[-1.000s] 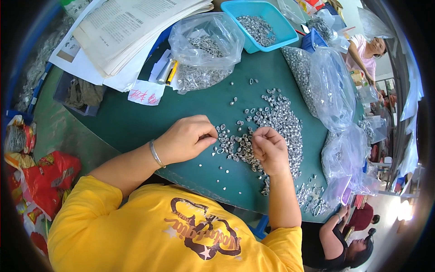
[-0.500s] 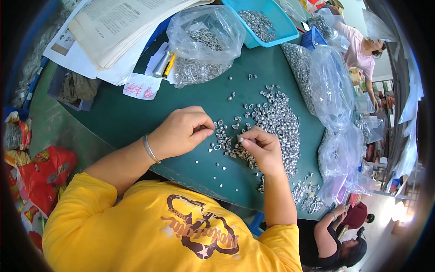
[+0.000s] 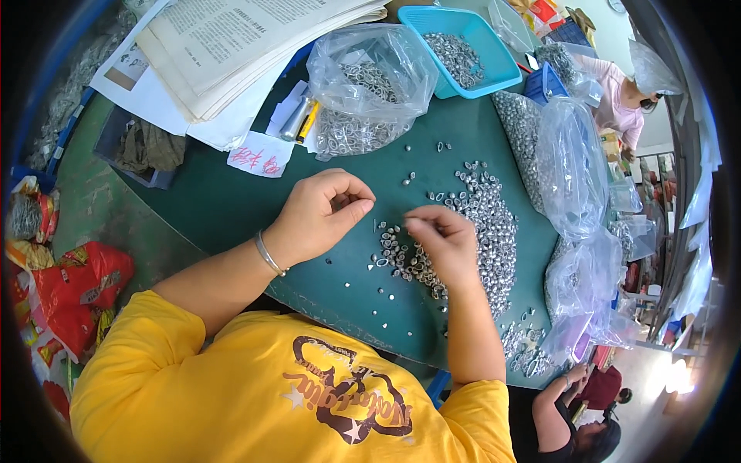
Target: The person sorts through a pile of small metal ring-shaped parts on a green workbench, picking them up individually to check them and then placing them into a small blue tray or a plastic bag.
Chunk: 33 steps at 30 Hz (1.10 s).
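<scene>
Over the green table [image 3: 224,204], my left hand [image 3: 328,207] hovers with its thumb and forefinger pinched. Whatever the pinch holds is too small to see. Just to its right, my right hand [image 3: 446,241] is also closed, fingertips together and a little blurred, so its contents cannot be made out. The right hand is above the edge of a large pile of small silver metal pieces [image 3: 490,247], some of them open oval rings. A looser cluster of these pieces [image 3: 394,251] lies between and below my hands.
Beyond my hands stand a clear bag of metal rings [image 3: 363,127] and a turquoise basket [image 3: 505,71] of small parts. Papers [image 3: 204,58] and a yellow-black cutter [image 3: 308,121] lie at the far left. Filled plastic bags [image 3: 571,166] line the right edge. Other people sit farther right.
My right hand has moved up and slightly left, closer to my left hand; the silver piece seen at its fingertips no longer shows. The whole view has shifted slightly.
</scene>
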Tool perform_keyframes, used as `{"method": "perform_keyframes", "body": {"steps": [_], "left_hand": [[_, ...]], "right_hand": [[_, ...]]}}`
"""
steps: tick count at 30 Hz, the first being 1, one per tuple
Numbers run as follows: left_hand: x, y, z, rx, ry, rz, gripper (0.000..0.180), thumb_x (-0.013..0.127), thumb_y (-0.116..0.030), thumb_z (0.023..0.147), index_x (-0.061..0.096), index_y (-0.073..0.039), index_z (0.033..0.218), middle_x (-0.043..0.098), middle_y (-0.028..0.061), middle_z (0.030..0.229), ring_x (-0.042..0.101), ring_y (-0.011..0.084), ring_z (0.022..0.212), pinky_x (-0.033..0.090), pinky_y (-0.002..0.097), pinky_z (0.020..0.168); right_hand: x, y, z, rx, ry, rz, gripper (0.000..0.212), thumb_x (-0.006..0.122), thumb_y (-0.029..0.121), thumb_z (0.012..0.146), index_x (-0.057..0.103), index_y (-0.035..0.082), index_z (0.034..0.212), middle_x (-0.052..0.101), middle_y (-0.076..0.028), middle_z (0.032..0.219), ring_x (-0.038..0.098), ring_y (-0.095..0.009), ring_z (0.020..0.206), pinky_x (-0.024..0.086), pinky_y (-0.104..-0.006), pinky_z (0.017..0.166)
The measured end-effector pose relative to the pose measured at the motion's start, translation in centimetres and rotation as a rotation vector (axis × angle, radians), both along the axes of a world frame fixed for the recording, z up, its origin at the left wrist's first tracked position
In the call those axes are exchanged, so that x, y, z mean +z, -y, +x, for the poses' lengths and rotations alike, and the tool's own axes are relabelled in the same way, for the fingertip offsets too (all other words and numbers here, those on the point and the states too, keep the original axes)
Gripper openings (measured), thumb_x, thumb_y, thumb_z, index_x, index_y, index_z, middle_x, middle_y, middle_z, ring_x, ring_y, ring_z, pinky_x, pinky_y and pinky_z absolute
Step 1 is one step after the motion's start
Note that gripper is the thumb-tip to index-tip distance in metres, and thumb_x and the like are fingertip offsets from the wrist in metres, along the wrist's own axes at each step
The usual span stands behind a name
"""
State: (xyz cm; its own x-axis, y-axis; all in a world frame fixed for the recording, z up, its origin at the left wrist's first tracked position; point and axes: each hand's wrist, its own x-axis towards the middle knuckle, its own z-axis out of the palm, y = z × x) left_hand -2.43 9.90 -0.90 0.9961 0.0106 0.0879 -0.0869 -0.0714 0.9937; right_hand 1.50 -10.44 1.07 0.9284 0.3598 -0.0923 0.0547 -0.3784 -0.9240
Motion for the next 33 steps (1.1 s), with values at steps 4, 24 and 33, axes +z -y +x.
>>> {"method": "perform_keyframes", "body": {"steps": [4,24,33], "left_hand": [[-0.1,-0.2,0.0,-0.003,-0.020,-0.023,0.004,0.060,-0.001,0.080,0.059,0.000,0.084,0.054,-0.0015,0.078,0.050,0.0024,0.065,0.042,0.0148,0.060],[0.6,-0.4,-0.3,-0.043,-0.092,-0.018,0.005,0.060,-0.001,0.079,0.059,-0.001,0.084,0.056,0.0006,0.079,0.053,0.0049,0.070,0.044,0.0170,0.064],[0.5,0.1,-0.2,-0.022,-0.092,-0.092,0.004,0.060,-0.001,0.078,0.060,0.000,0.082,0.056,0.0001,0.076,0.052,0.0042,0.064,0.042,0.0164,0.058]], "right_hand": [[1.5,3.2,1.3,-0.188,-0.443,0.671,0.010,0.046,0.000,0.078,0.055,-0.002,0.074,0.048,-0.007,0.056,0.032,-0.005,0.042,0.021,-0.0193,0.034],[1.0,2.9,2.3,-0.161,0.116,-0.193,0.014,0.063,0.009,0.077,0.065,-0.002,0.085,0.060,-0.003,0.066,0.052,-0.007,0.059,0.042,-0.0203,0.052],[-0.1,2.3,3.9,-0.058,0.049,-0.009,0.009,0.055,0.006,0.080,0.061,0.000,0.083,0.050,-0.001,0.063,0.045,-0.010,0.054,0.038,-0.0227,0.045]]}}
